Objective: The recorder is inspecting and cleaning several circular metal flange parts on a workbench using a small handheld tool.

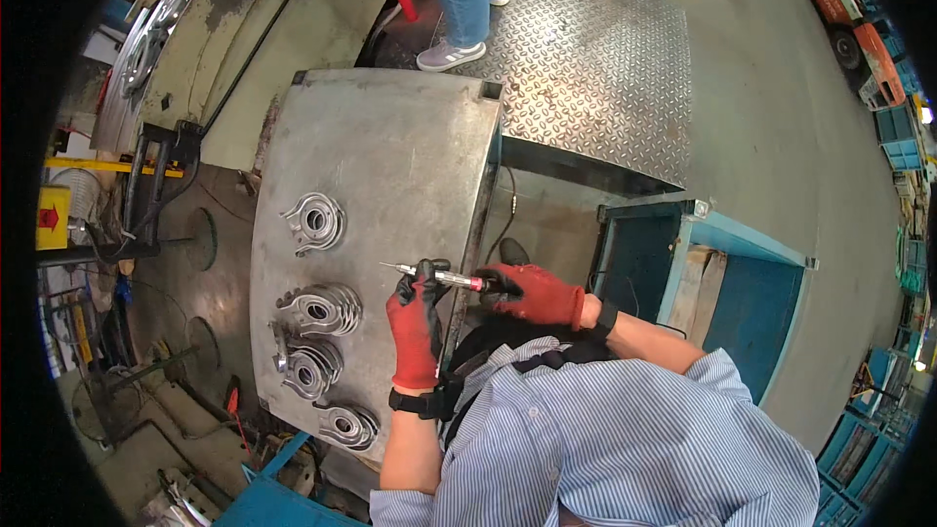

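Observation:
Both my hands wear red gloves with black fingers. Between them, over the right edge of the metal table (405, 137), lies a slim pen-shaped tool (455, 279) with a silver body, a red band and a thin tip pointing left. My left hand (418, 317) is closed around its front part. At the rear end, by the red band, my right hand (532, 295) grips it, and its fingers are partly hidden. Left of the tool sit stacks of ring-shaped metal parts with curved arms: a far stack (317, 222), a middle stack (320, 310), another just nearer (310, 371) and a near one (348, 425).
Beyond the table stands a person in jeans (464, 0) on a diamond-plate platform (586, 59). A blue metal bin (752, 307) is at my right. A black hose (511, 210) hangs beside the table. Racks and machine frames (156, 185) stand on the left; an orange forklift (859, 34) is far right.

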The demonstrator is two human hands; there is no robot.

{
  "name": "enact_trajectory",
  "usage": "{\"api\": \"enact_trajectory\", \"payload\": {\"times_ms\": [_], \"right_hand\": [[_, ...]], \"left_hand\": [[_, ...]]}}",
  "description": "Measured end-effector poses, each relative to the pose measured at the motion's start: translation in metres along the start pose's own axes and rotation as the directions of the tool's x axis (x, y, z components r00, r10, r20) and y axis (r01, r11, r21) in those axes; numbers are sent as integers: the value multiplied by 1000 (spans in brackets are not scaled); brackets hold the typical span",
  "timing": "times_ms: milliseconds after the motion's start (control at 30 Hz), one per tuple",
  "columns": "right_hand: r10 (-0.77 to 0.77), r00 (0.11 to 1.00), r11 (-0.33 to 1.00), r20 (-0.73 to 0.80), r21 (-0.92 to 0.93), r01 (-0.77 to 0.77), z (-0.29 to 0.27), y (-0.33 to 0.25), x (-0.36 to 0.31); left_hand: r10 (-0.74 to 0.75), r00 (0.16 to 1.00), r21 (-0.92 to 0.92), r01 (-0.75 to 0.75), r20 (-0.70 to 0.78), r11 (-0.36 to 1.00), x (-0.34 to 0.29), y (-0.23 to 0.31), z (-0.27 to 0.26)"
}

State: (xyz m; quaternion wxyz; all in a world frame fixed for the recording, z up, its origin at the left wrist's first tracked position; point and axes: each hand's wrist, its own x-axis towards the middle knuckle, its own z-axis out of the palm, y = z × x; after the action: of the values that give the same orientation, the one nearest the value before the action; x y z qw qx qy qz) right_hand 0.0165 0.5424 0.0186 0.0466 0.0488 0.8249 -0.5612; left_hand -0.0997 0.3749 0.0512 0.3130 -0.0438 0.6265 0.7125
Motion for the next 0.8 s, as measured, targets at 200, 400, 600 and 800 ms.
{"api": "enact_trajectory", "payload": {"times_ms": [200, 400, 600, 800], "right_hand": [[53, 998, 996, -26, -72, -55, -11, -6, 16], [89, 980, 987, -177, -115, -110, -29, 5, 30], [96, 987, 995, -132, -26, -100, -57, 52, 32], [90, 941, 972, -327, -177, -154, -69, 59, 2]], "left_hand": [[52, 999, 271, -53, 9, 961, 15, -19, 13], [217, 958, 574, -287, 189, 767, 39, 34, 12], [427, 904, 883, -171, -37, 437, 88, 271, 15], [686, 724, 914, -226, -74, 337, 196, 423, -30]]}}
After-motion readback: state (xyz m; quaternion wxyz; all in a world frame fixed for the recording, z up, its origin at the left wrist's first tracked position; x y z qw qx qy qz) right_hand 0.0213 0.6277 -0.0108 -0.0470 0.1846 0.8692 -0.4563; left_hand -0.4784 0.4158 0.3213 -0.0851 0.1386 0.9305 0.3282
